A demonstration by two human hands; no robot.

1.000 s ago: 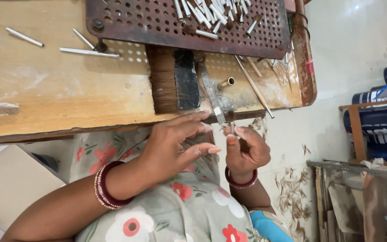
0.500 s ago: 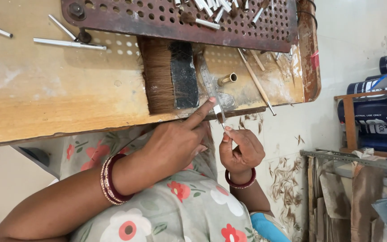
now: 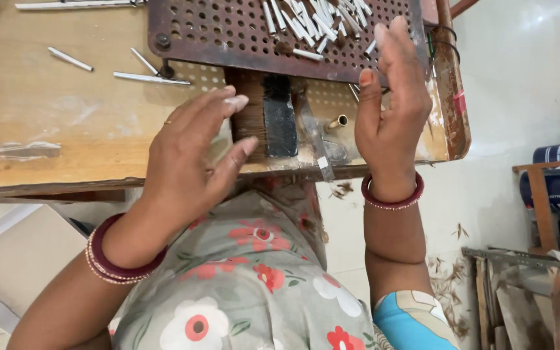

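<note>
While the worn wooden bench fills the top of the view, both hands are up over its near edge. The left hand hovers with fingers spread and slightly curled, gripping nothing, its fingertips right at the dark brown bristle brush block that sits just beside the black rectangular block. The right hand is open too, fingers straight and close together, palm down, reaching up onto the rusty perforated metal plate; its fingertips lie at the edge of the heap of thin pale metal rods piled on that plate. Between the two hands, a short brass tube pokes up from the bench, close to the right thumb. Away to the left, loose grey metal rods lie scattered on the bare wood, well apart from either hand. Dark red bangles ring both wrists. Below, a floral grey garment covers the person's lap.
</note>
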